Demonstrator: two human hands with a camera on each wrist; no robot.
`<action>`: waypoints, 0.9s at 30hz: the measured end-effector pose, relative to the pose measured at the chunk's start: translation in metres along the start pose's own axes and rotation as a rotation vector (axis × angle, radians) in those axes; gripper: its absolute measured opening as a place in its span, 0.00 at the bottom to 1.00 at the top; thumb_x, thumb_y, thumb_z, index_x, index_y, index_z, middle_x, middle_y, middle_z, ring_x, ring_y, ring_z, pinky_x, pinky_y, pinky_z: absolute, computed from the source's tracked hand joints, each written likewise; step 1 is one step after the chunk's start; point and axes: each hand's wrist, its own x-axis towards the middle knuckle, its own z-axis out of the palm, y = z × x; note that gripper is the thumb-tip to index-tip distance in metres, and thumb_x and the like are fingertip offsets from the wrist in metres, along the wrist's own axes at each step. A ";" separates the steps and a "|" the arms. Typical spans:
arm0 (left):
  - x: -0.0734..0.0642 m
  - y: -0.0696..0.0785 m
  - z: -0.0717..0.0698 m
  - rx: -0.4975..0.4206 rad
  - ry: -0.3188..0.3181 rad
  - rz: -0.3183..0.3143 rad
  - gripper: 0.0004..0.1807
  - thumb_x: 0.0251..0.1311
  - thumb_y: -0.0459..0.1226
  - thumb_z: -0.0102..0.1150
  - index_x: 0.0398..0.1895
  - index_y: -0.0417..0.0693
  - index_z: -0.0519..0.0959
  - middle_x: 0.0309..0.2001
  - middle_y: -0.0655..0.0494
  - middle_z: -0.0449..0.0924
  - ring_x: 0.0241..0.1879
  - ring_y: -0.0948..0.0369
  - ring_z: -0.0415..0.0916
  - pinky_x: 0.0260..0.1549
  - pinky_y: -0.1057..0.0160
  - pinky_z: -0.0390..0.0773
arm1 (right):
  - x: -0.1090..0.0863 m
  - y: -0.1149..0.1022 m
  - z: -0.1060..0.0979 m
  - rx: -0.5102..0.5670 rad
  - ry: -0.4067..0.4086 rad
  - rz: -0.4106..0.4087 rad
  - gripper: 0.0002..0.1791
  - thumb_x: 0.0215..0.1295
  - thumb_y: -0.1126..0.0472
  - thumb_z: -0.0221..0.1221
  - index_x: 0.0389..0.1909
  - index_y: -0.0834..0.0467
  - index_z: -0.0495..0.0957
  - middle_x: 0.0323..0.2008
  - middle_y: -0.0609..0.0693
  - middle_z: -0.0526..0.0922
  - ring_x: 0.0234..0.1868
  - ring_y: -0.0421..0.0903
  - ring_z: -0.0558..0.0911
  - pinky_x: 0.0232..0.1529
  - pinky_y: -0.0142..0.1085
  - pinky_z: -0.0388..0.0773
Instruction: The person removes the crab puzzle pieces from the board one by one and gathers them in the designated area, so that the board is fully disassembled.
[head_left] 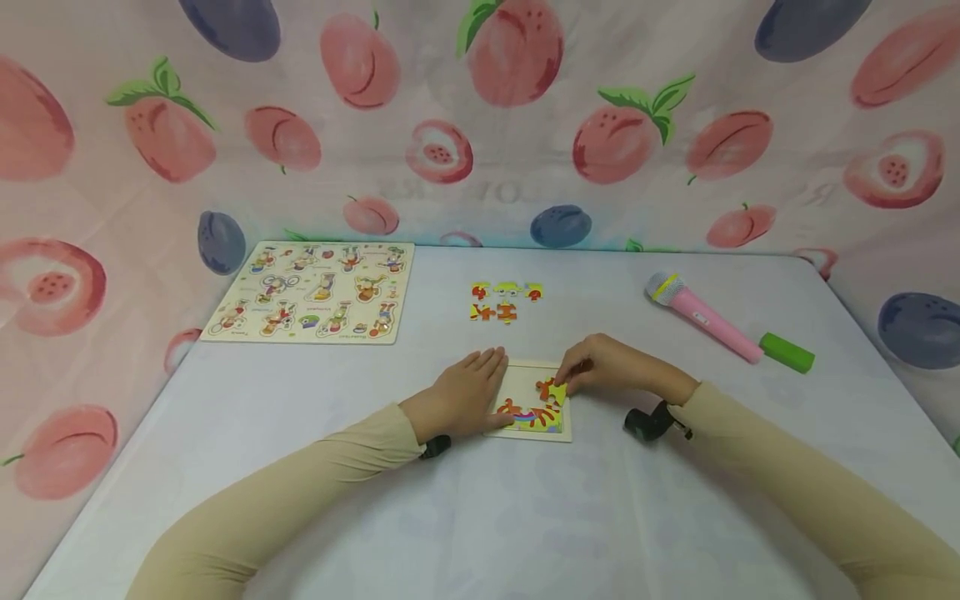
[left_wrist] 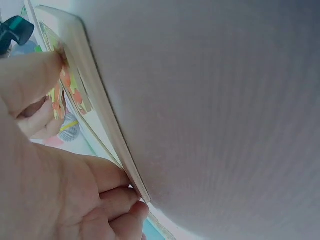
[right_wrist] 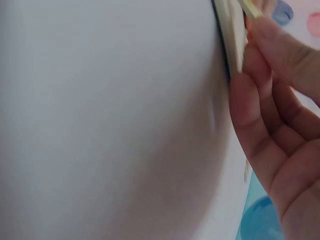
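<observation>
Only the head view shows the whole table [head_left: 300, 433]: two puzzle boards, one microphone [head_left: 701, 317] far right, and one cluster of loose pieces [head_left: 505, 302]. The small board [head_left: 534, 431] lies near centre; the big board [head_left: 315, 292] lies far left. The left hand [head_left: 461, 398], grip released, presses flat on the small board. The right hand [head_left: 611, 367] pinches one piece [head_left: 552, 389] on it. The wrist views show just the board's edge against fingers.

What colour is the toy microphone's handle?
Pink, on the toy microphone, seen best in the head view.

I see a big picture puzzle board [head_left: 311, 292] far left, a pink toy microphone [head_left: 701, 316], a green block [head_left: 786, 352], peach curtain [head_left: 517, 125] behind.
</observation>
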 end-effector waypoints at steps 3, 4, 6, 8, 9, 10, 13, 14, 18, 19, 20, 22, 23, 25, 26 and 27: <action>0.000 0.000 -0.001 -0.009 0.003 0.004 0.47 0.64 0.63 0.39 0.73 0.38 0.49 0.74 0.45 0.47 0.74 0.54 0.45 0.73 0.59 0.49 | 0.003 0.006 -0.009 0.020 -0.015 -0.002 0.08 0.54 0.64 0.65 0.36 0.58 0.86 0.35 0.51 0.87 0.32 0.34 0.79 0.36 0.26 0.78; -0.001 0.000 -0.001 -0.012 0.003 0.004 0.47 0.64 0.63 0.39 0.73 0.38 0.49 0.74 0.45 0.47 0.74 0.54 0.45 0.73 0.59 0.49 | 0.004 0.008 -0.013 0.025 -0.014 0.004 0.08 0.54 0.64 0.65 0.37 0.59 0.86 0.36 0.51 0.87 0.33 0.34 0.79 0.36 0.26 0.78; -0.001 0.000 -0.001 -0.011 0.005 0.004 0.47 0.64 0.63 0.39 0.73 0.38 0.49 0.74 0.45 0.47 0.74 0.54 0.45 0.73 0.59 0.49 | 0.008 0.011 -0.021 0.025 0.004 0.016 0.09 0.54 0.64 0.65 0.37 0.60 0.85 0.37 0.53 0.87 0.33 0.36 0.79 0.34 0.26 0.77; -0.001 0.000 -0.001 -0.015 0.002 0.002 0.47 0.64 0.63 0.39 0.73 0.38 0.49 0.74 0.45 0.47 0.74 0.54 0.45 0.73 0.59 0.49 | 0.014 0.014 -0.029 0.018 0.037 0.042 0.09 0.54 0.64 0.65 0.37 0.60 0.85 0.37 0.54 0.87 0.34 0.37 0.79 0.34 0.26 0.77; -0.001 0.000 -0.001 -0.015 0.002 0.001 0.47 0.64 0.63 0.39 0.73 0.38 0.49 0.74 0.45 0.47 0.74 0.54 0.45 0.73 0.59 0.49 | 0.018 0.016 -0.034 0.015 0.054 0.057 0.09 0.54 0.65 0.65 0.37 0.60 0.85 0.37 0.54 0.87 0.34 0.38 0.79 0.33 0.27 0.76; -0.002 0.000 -0.001 -0.016 0.002 0.001 0.47 0.64 0.63 0.39 0.73 0.38 0.49 0.74 0.45 0.47 0.74 0.54 0.45 0.73 0.59 0.49 | 0.022 0.019 -0.038 0.008 0.068 0.070 0.09 0.54 0.65 0.65 0.37 0.60 0.86 0.37 0.55 0.87 0.33 0.38 0.79 0.33 0.27 0.76; -0.001 0.000 0.000 -0.015 0.002 0.002 0.47 0.64 0.63 0.39 0.73 0.38 0.48 0.74 0.45 0.47 0.74 0.54 0.45 0.73 0.58 0.49 | 0.035 0.027 -0.048 -0.029 0.092 0.089 0.09 0.55 0.64 0.65 0.37 0.60 0.86 0.36 0.54 0.87 0.32 0.37 0.79 0.33 0.27 0.76; -0.001 -0.001 0.001 -0.013 0.004 0.003 0.47 0.64 0.64 0.39 0.73 0.38 0.48 0.74 0.45 0.47 0.74 0.54 0.45 0.73 0.58 0.49 | 0.039 0.029 -0.051 -0.039 0.092 0.089 0.09 0.55 0.64 0.65 0.37 0.60 0.86 0.36 0.55 0.87 0.32 0.37 0.79 0.32 0.27 0.76; 0.001 -0.001 0.003 -0.014 -0.001 0.003 0.47 0.64 0.64 0.38 0.73 0.38 0.47 0.75 0.45 0.45 0.75 0.54 0.44 0.73 0.58 0.49 | 0.058 0.035 -0.058 -0.064 0.081 0.083 0.09 0.55 0.65 0.64 0.38 0.61 0.86 0.36 0.56 0.87 0.31 0.38 0.80 0.33 0.28 0.76; 0.001 -0.001 0.004 -0.015 0.000 0.003 0.47 0.64 0.64 0.38 0.73 0.38 0.47 0.75 0.46 0.45 0.75 0.54 0.44 0.73 0.58 0.48 | 0.063 0.036 -0.059 -0.065 0.077 0.086 0.09 0.55 0.65 0.64 0.38 0.61 0.86 0.36 0.56 0.87 0.32 0.38 0.80 0.33 0.28 0.77; 0.001 -0.001 0.004 -0.015 -0.001 0.003 0.47 0.64 0.64 0.38 0.73 0.39 0.47 0.75 0.46 0.45 0.75 0.54 0.44 0.73 0.58 0.48 | 0.067 0.037 -0.060 -0.064 0.075 0.093 0.09 0.55 0.65 0.64 0.38 0.61 0.86 0.36 0.56 0.87 0.32 0.38 0.80 0.34 0.28 0.77; 0.001 -0.002 0.005 -0.013 0.003 0.006 0.47 0.64 0.64 0.38 0.73 0.38 0.47 0.75 0.46 0.45 0.75 0.54 0.44 0.73 0.58 0.48 | 0.075 0.041 -0.061 -0.064 0.074 0.109 0.09 0.55 0.65 0.65 0.38 0.61 0.86 0.37 0.56 0.87 0.33 0.38 0.80 0.35 0.29 0.76; 0.001 -0.002 0.006 -0.013 0.006 0.007 0.47 0.64 0.64 0.38 0.73 0.38 0.47 0.75 0.46 0.45 0.75 0.54 0.44 0.73 0.58 0.48 | 0.078 0.042 -0.062 -0.064 0.076 0.118 0.09 0.55 0.65 0.65 0.38 0.60 0.86 0.37 0.56 0.87 0.33 0.38 0.80 0.36 0.29 0.76; 0.001 -0.002 0.006 -0.014 0.012 0.010 0.47 0.64 0.64 0.38 0.73 0.38 0.47 0.75 0.46 0.45 0.75 0.54 0.44 0.73 0.58 0.49 | 0.083 0.046 -0.062 -0.070 0.080 0.127 0.09 0.56 0.65 0.64 0.38 0.60 0.86 0.38 0.56 0.87 0.34 0.39 0.80 0.38 0.30 0.76; 0.001 -0.002 0.006 -0.016 0.014 0.010 0.47 0.64 0.64 0.38 0.73 0.38 0.47 0.75 0.46 0.45 0.75 0.54 0.44 0.73 0.58 0.49 | 0.085 0.048 -0.062 -0.074 0.086 0.130 0.09 0.56 0.65 0.64 0.38 0.60 0.86 0.38 0.56 0.87 0.34 0.39 0.80 0.38 0.31 0.76; 0.001 -0.003 0.006 -0.018 0.015 0.010 0.47 0.64 0.64 0.38 0.73 0.38 0.47 0.75 0.45 0.45 0.75 0.54 0.44 0.73 0.59 0.49 | 0.087 0.050 -0.062 -0.079 0.093 0.132 0.09 0.56 0.65 0.64 0.39 0.60 0.86 0.38 0.56 0.87 0.34 0.40 0.80 0.38 0.32 0.77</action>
